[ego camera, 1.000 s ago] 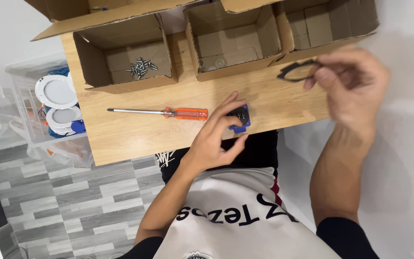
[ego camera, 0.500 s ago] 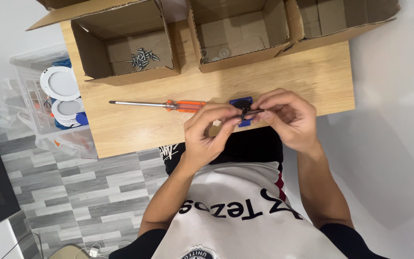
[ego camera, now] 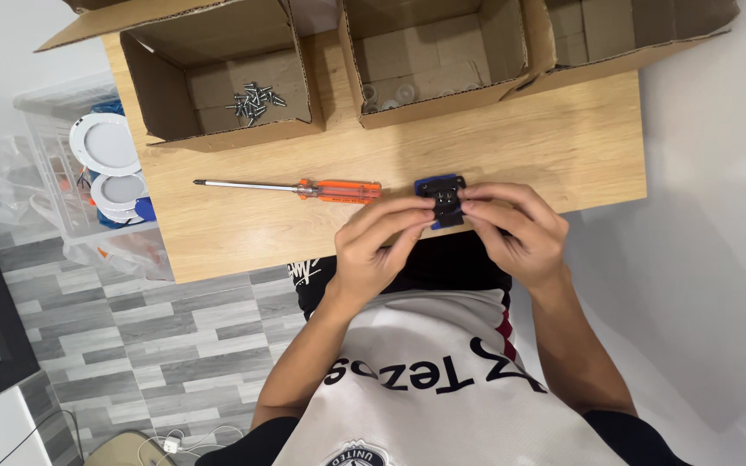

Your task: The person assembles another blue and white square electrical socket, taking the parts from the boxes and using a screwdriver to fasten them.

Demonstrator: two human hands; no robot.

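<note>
A small black part on a blue piece (ego camera: 442, 201) sits at the near edge of the wooden table (ego camera: 554, 138). My left hand (ego camera: 377, 246) pinches it from the left, fingertips on its side. My right hand (ego camera: 515, 229) grips it from the right, fingers curled over its edge. Both hands meet over the part. An orange-handled screwdriver (ego camera: 304, 187) lies flat just left of the hands, its shaft pointing left.
Three open cardboard boxes line the table's far side: the left one (ego camera: 218, 82) holds several screws (ego camera: 254, 98), the middle one (ego camera: 433, 60) small clear pieces. A clear plastic bin (ego camera: 62, 129) with round white discs (ego camera: 104, 143) stands on the floor at left.
My right hand came down from the far right, where it held a black ring, and joined my left hand on the black and blue part. The view shifted slightly.
</note>
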